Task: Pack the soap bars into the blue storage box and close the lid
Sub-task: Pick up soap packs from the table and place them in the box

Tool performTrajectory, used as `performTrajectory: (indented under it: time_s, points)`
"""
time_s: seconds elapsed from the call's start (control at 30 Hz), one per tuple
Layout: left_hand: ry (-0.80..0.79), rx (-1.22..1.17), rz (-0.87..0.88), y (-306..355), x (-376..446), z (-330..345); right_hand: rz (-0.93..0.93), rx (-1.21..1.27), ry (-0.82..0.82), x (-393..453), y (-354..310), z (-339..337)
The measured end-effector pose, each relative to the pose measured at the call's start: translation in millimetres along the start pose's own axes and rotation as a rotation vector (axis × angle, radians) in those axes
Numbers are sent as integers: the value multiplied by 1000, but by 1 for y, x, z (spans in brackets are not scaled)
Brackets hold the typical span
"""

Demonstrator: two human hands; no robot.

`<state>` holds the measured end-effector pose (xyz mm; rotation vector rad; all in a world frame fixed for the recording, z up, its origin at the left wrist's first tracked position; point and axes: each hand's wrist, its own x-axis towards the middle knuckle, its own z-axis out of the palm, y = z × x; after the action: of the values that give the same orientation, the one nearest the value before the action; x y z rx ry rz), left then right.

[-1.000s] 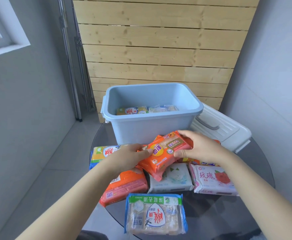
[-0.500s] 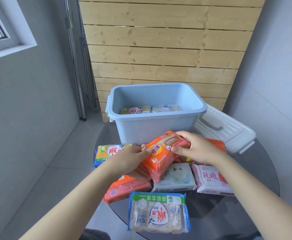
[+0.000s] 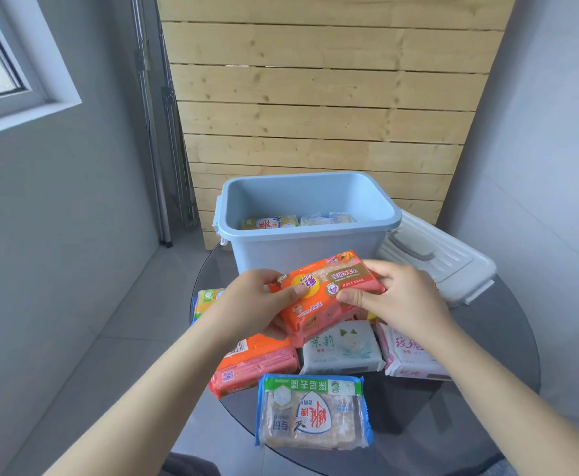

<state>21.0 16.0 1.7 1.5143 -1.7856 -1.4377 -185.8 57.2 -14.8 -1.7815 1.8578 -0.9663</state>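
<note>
Both hands hold an orange soap pack (image 3: 325,293) just in front of the open blue storage box (image 3: 301,250): my left hand (image 3: 250,304) grips its left end, my right hand (image 3: 401,297) its right end. Two soap packs (image 3: 295,221) lie inside the box. On the table remain another orange pack (image 3: 253,367), a white jasmine pack (image 3: 343,348), a pink-and-white rose pack (image 3: 408,355), a blue-edged pack (image 3: 313,412) nearest me, and a yellow-green pack (image 3: 205,300) partly hidden behind my left hand. The white lid (image 3: 442,262) lies to the right of the box.
Everything rests on a round dark glass table (image 3: 487,338). A wooden slat panel (image 3: 315,115) stands behind the box, grey walls rise on both sides, and a folded metal stand (image 3: 164,132) leans at the left.
The orange pack has risen off the pile toward the box, held by both hands throughout. The camera has shifted slightly.
</note>
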Motion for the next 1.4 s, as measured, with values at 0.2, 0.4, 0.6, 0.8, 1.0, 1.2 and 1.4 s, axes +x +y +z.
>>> performTrajectory:
  time_s: [0.2,0.4,0.6,0.8,1.0,1.2,1.4]
  points:
    - [42,17,119,35,-15,-11,-14,21,121,-9,-21,-26]
    - [122,77,230,75,-9,-30,-10,28,286,5,-48,-50]
    - [172,78,199,106,26,-49,53,46,299,47,-62,-56]
    - [227,51,148,111,94,-55,154,108,205,114,-51,-44]
    - [82,-84,68,94,160,-49,274,30,96,177,-18,-20]
    - [-21,-47,61,80,194,-38,338,-244,-16,200,2,-7]
    - [90,144,59,70,206,-20,360,-564,-93,203,7,4]
